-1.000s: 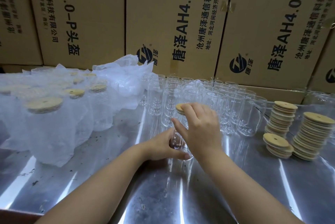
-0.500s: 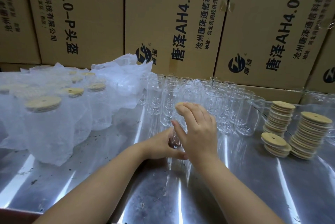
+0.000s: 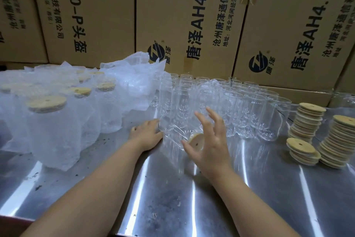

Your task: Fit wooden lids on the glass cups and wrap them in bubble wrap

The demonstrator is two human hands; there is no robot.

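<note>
Currently the lidded glass cup (image 3: 172,131) lies tipped on the table (image 3: 172,198), centre, with its wooden lid (image 3: 196,140) facing near. The right hand (image 3: 209,140) is spread and released. The left hand (image 3: 148,134) meets the base; its grip cannot be told. The glass is likely slippery and fragile: grasp it mid-body.

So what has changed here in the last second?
The cup went from upright to lying over, lid fitted and facing the person. The right hand let go of the lid, fingers now spread beside it. The left hand kept hold of the cup, now at its base. Lid stacks, empty cups and wrapped cups stayed put.
</note>
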